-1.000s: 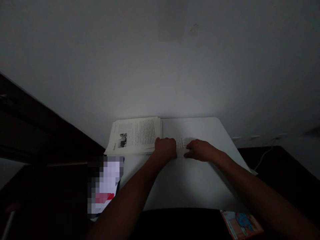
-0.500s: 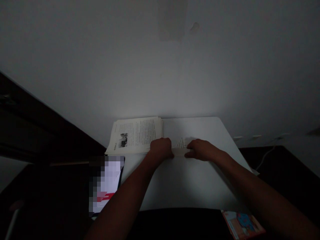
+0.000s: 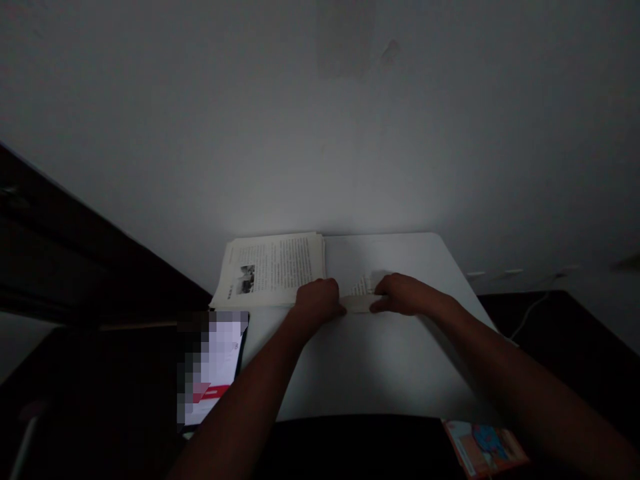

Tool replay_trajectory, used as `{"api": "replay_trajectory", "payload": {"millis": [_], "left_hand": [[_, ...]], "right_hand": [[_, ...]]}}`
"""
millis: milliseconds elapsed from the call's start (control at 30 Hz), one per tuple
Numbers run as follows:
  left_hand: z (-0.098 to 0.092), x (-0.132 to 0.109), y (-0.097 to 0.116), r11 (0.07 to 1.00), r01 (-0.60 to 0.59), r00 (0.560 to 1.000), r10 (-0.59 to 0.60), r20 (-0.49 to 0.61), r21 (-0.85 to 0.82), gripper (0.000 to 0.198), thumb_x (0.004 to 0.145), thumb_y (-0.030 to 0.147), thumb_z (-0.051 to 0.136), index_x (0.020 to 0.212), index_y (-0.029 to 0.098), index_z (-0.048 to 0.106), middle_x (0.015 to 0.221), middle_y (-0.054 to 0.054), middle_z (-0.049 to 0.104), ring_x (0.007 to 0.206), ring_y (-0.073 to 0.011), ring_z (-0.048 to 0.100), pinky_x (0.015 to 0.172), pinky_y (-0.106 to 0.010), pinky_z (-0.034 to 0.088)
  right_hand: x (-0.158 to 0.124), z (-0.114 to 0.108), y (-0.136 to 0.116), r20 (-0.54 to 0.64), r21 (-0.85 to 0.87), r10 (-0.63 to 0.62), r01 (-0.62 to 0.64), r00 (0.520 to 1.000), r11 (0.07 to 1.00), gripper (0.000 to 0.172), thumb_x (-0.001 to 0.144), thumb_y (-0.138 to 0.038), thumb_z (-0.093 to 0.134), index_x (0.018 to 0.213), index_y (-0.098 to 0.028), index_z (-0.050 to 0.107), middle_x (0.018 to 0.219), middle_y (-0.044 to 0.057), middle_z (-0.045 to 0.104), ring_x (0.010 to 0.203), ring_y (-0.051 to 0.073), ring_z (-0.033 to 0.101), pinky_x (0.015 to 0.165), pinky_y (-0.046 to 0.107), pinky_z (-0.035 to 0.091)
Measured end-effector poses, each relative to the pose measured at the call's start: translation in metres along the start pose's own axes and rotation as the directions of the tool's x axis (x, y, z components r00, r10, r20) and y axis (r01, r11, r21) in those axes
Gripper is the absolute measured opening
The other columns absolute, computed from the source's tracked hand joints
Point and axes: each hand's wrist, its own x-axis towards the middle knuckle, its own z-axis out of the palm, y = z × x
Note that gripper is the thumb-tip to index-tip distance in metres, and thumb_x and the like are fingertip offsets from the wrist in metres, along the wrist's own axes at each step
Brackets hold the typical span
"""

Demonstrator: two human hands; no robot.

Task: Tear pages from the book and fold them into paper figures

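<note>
A small piece of printed paper, folded, lies over the white table between my two hands. My left hand is closed on its left end, with the thumb toward me. On the opposite end, my right hand pinches the paper between thumb and fingers. A plain pale strip faces me, and lines of print show on the part behind it. Just beyond my left hand lies a stack of printed sheets, its top page bearing text and a small dark picture.
The white table stands against a grey wall. A lit screen, partly blurred, is at the table's left edge. A colourful booklet lies near the front right. A pale cable runs along the right wall.
My left hand has shifted slightly left and my right hand slightly up. The pale folded strip between them shows more plainly. The stack of sheets stays in place.
</note>
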Motion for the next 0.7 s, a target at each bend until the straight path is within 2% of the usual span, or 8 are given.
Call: {"api": "replay_trajectory", "payload": {"millis": [167,367,533,700], "left_hand": [[0.004,0.002,-0.002,1.0,0.001,1.0,-0.001,-0.003,0.003,0.037,0.068,0.046,0.063,0.092,0.018,0.064,0.093,-0.01,0.068,0.086,-0.0242,0.065,0.072,-0.034,0.052],[0.002,0.002,0.001,1.0,-0.001,1.0,0.001,0.017,0.023,0.038,0.07,0.042,0.061,0.099,0.018,0.062,0.099,-0.012,0.067,0.09,-0.0248,0.064,0.073,-0.035,0.052],[-0.002,0.002,0.015,0.999,-0.035,0.999,0.035,0.007,0.026,0.042,0.07,0.047,0.06,0.1,0.017,0.062,0.096,-0.013,0.068,0.089,-0.026,0.065,0.074,-0.035,0.052],[-0.003,0.008,0.032,0.998,-0.06,0.997,0.061,-0.039,0.017,0.048,0.072,0.053,0.057,0.103,0.016,0.061,0.097,-0.014,0.068,0.092,-0.0268,0.064,0.075,-0.035,0.052]], "right_hand": [[0.004,0.001,0.001,0.02,0.007,0.043,-0.043,0.999,0.999,0.031,0.075,-0.045,0.061,0.09,-0.021,0.072,0.083,0.006,0.07,0.073,0.02,0.064,0.059,0.026,0.041],[0.002,-0.002,-0.003,0.029,-0.011,0.069,-0.069,0.997,0.998,0.032,0.074,-0.046,0.061,0.092,-0.022,0.072,0.088,0.007,0.07,0.08,0.022,0.065,0.063,0.028,0.044],[0.001,-0.002,-0.004,-0.002,0.005,0.026,-0.026,1.0,1.0,0.032,0.073,-0.041,0.062,0.1,-0.025,0.07,0.1,0.006,0.07,0.089,0.023,0.064,0.07,0.029,0.045],[0.001,-0.001,-0.004,-0.025,-0.014,0.022,-0.023,0.999,1.0,0.033,0.073,-0.041,0.063,0.1,-0.024,0.07,0.1,0.006,0.07,0.089,0.023,0.064,0.07,0.029,0.046]]}}
